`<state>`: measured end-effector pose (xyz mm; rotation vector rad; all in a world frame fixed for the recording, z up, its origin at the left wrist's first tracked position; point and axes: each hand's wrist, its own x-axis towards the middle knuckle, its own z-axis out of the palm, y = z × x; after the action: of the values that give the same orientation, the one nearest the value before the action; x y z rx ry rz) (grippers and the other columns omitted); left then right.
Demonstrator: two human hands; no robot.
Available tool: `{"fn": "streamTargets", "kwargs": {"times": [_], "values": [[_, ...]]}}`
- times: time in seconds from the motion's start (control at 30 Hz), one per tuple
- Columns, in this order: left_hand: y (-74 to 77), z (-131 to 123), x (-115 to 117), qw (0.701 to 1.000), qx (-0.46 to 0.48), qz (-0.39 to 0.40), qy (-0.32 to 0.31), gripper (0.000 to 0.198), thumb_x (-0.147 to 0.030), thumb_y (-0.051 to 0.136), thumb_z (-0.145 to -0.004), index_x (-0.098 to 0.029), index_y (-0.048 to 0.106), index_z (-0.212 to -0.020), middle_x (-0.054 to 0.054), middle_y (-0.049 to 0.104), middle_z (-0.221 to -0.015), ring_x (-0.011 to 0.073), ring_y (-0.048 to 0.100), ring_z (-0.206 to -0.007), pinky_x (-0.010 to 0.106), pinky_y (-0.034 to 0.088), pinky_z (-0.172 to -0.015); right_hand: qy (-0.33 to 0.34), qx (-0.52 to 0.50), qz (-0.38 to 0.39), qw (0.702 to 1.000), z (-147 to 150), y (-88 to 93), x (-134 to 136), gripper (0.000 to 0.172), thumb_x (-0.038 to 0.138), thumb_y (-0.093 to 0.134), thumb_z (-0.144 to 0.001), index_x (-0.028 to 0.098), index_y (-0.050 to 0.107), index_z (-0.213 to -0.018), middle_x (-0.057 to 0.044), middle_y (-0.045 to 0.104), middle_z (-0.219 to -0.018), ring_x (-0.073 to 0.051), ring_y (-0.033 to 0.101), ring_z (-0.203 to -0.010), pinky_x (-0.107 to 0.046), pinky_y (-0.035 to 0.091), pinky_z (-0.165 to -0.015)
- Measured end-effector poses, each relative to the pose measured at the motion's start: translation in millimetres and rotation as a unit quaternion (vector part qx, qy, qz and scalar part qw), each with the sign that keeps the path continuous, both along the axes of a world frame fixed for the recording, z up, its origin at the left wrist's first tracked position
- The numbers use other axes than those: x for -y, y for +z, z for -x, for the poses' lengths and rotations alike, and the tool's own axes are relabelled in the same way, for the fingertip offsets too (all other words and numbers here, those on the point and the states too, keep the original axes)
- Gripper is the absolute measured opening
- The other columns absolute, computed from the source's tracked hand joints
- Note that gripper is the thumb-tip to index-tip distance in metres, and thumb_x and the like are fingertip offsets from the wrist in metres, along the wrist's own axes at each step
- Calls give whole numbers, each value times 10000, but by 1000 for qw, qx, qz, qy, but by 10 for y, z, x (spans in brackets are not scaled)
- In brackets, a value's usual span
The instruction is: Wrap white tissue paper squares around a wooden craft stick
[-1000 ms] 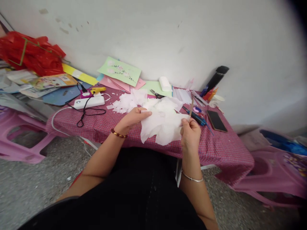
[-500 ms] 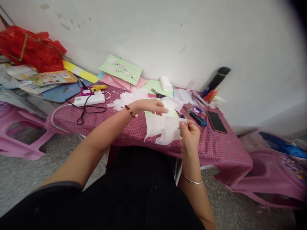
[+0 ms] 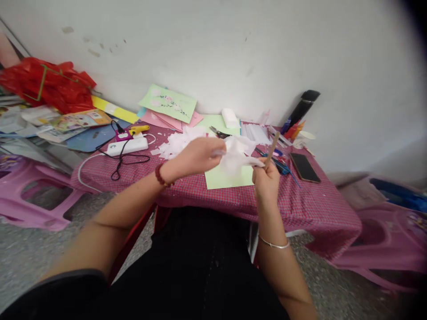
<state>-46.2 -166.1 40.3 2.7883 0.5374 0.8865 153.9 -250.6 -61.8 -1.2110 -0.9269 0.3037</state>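
Centrally, left fingers point(image 3: 216, 145) pinching white tissue point(image 3: 233, 163), right fingers point(image 3: 271, 171) gripping one stick point(image 3: 272, 149), one green sheet point(image 3: 230, 181) beneath

On the table point(image 3: 327, 204), taking the sheet point(image 3: 230, 181) as centre and the wall point(image 3: 213, 53) as twelve, I see scissors point(image 3: 218, 132) near twelve, scraps point(image 3: 176, 142) at ten, cards point(image 3: 171, 103) behind the scraps, a power strip point(image 3: 133, 145) past them toward nine, a phone point(image 3: 305, 167) at three.
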Motion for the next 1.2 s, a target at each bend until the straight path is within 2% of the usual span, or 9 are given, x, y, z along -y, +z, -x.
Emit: {"fn": "streamTargets", "kwargs": {"times": [0.17, 0.3, 0.43, 0.6, 0.67, 0.73, 0.83, 0.97, 1.2], "values": [[-779, -7, 182, 996, 16, 85, 32, 310, -104, 470, -738, -150, 672, -969, 62, 717, -975, 182, 651, -877, 295, 484, -803, -27, -82, 53, 995, 19, -234, 251, 90, 200, 509, -728, 191, 588, -771, 28, 532, -604, -76, 327, -409, -242, 287, -435], [-1038, -64, 205, 985, 58, 153, 47, 287, -114, 484, -756, -157, 676, -966, 46, 720, -966, 161, 653, -841, 272, 488, -769, 22, -2, 96, 995, 136, -152, 305, 144, 280, 610, -740, 193, 637, -852, -10, 617, -744, -84, 393, -470, -239, 285, -450], [-1068, -60, 231, 983, 63, 170, 39, 277, -126, 485, -770, -161, 673, -971, 29, 714, -930, 143, 639, -772, 255, 472, -716, 91, 68, 155, 981, 270, -27, 230, 191, 293, 660, -720, 183, 645, -875, -27, 623, -915, -49, 314, -432, -241, 215, -405], [-989, 18, 262, 988, 23, 142, 50, 278, -130, 474, -765, -157, 650, -979, 46, 698, -947, 163, 624, -840, 265, 448, -747, 130, 65, 169, 975, 323, -44, 99, 138, 293, 627, -743, 182, 574, -681, 35, 484, -629, -87, 365, -495, -243, 278, -465], [-919, 66, 288, 992, -53, 109, 37, 217, -242, 542, -769, -155, 645, -939, 60, 683, -902, 199, 605, -841, 297, 429, -753, 131, 41, 149, 979, 342, -82, 73, 143, 283, 617, -752, 188, 548, -670, 44, 460, -613, -98, 392, -536, -244, 316, -514], [-849, 102, 316, 985, -134, 107, 10, 311, -447, 597, -757, -153, 637, -849, 62, 658, -824, 207, 577, -773, 303, 404, -708, 141, 28, 136, 980, 372, -113, 69, 135, 273, 620, -754, 187, 551, -677, 44, 470, -628, -101, 407, -565, -247, 337, -556], [-791, 101, 331, 969, -156, 194, 9, 498, -626, 487, -794, -148, 576, -687, 25, 578, -655, 142, 479, -595, 259, 321, -575, 173, 13, 133, 976, 433, -127, 86, 137, 277, 632, -750, 184, 569, -672, 38, 493, -645, -108, 431, -596, -252, 356, -593], [-823, 33, 281, 953, -70, 294, 26, 507, -505, 330, -901, -155, 461, -558, -2, 456, -533, 109, 400, -522, 255, 240, -510, 199, -5, 139, 970, 504, -116, 107, 134, 291, 641, -735, 185, 587, -674, 28, 515, -648, -118, 447, -612, -250, 368, -586], [-860, 40, 237, 936, -12, 348, 62, 365, -292, 350, -858, -168, 387, -517, -25, 395, -487, 94, 347, -472, 246, 234, -491, 153, -72, 140, 976, 513, -200, 122, 185, 351, 645, -734, 199, 551, -688, 57, 460, -581, -99, 380, -497, -242, 340, -496]]}}
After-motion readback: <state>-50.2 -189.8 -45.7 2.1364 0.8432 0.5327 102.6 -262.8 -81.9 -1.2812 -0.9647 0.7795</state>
